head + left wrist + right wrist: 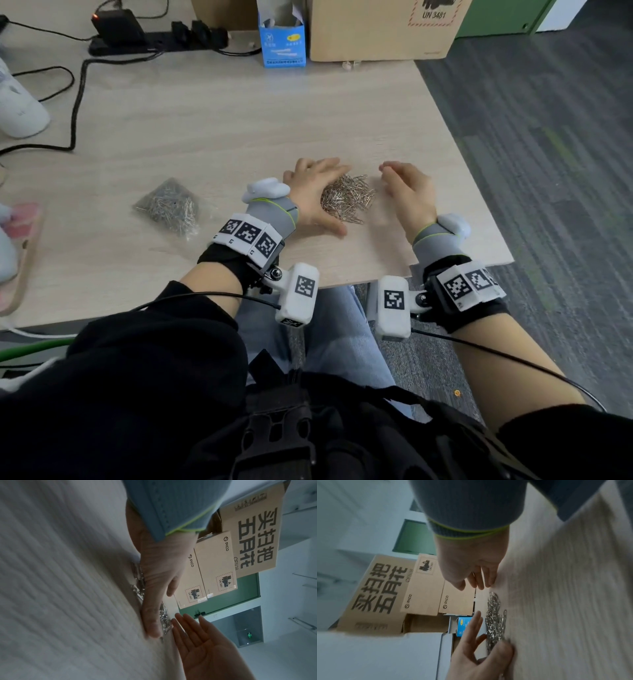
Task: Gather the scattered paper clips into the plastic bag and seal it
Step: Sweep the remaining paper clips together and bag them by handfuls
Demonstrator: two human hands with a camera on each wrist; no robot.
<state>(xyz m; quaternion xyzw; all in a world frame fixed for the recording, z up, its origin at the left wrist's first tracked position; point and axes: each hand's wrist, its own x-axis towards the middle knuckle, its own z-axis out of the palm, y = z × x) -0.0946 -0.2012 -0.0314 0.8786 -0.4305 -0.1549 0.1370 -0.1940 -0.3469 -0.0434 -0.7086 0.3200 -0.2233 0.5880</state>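
Observation:
A heap of silver paper clips (347,198) lies on the wooden table (212,120), near its right front corner. My left hand (310,195) cups the heap's left side, fingers straight along the far edge and thumb flat on the table at the near edge. My right hand (409,192) stands just right of the heap, relaxed and holding nothing. A clear plastic bag (169,205) with clips inside lies to the left, away from both hands. In the left wrist view my left hand (157,588) presses against the clips (164,618), facing the right palm (205,649). The right wrist view shows my right hand (471,568) beside the clips (494,618).
A blue carton (282,41) and a cardboard box (380,31) stand at the back. A power strip (154,37) and a black cable (77,102) lie at the back left. The table's right edge (472,178) runs close to my right hand.

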